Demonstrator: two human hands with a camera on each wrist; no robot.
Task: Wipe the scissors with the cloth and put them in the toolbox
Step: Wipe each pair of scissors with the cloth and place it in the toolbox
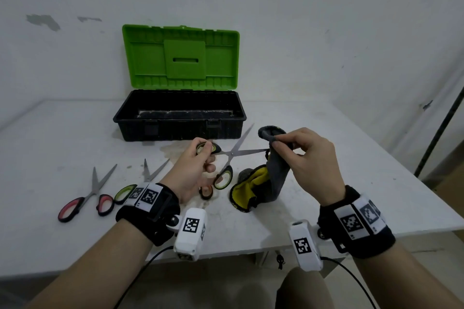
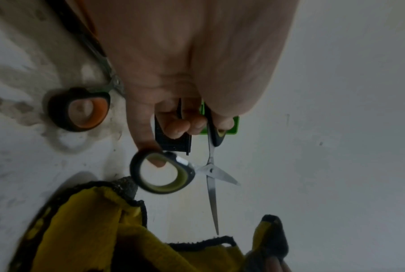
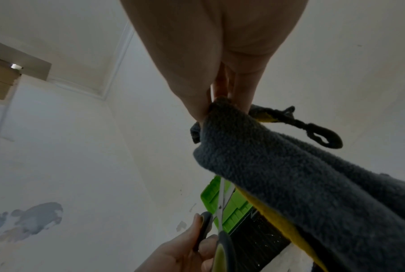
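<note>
My left hand (image 1: 207, 157) grips a pair of scissors (image 1: 229, 155) with black and lime-green handles, thumb and fingers through the loops and the blades spread wide above the table. One blade points right into a grey and yellow cloth (image 1: 273, 178). My right hand (image 1: 278, 140) pinches the cloth's upper fold around that blade's tip, while the rest hangs down onto the table. The toolbox (image 1: 175, 130) stands just behind, black base open and green lid (image 1: 180, 57) upright. In the left wrist view the scissors (image 2: 211, 170) hang above the cloth (image 2: 92, 230). The right wrist view shows the pinched cloth (image 3: 290, 174).
Red-handled scissors (image 1: 85, 198) lie at the left of the white table (image 1: 351, 158). Green-handled scissors (image 1: 125, 192) lie half hidden behind my left wrist. Orange-handled scissors (image 1: 206, 192) lie under my left hand. A wall stands behind the toolbox, and the table edge runs close on the right.
</note>
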